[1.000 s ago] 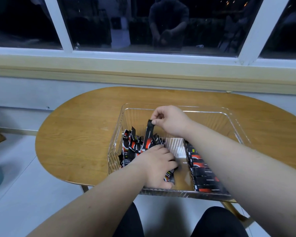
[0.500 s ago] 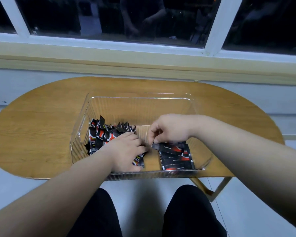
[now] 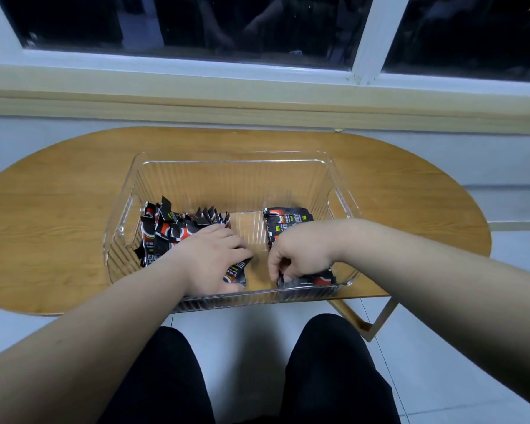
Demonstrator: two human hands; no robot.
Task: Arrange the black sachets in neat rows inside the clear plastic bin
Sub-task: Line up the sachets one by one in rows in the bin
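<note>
1 row (image 3: 288, 220) done in bin (image 3: 233, 162), pile (image 3: 166, 231) unsorted; right hand (image 3: 300, 252) pinches a sachet (image 3: 306, 281), left hand (image 3: 214, 258) flat on pile

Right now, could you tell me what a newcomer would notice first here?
The clear plastic bin on the wooden table draws the eye, with both hands inside it. The left hand rests on a jumbled pile of black sachets at the bin's left; the right hand pinches the near end of a flat row at its right.

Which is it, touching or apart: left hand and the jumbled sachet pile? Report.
Touching. The head view shows the left hand resting on the jumbled sachet pile.
</note>
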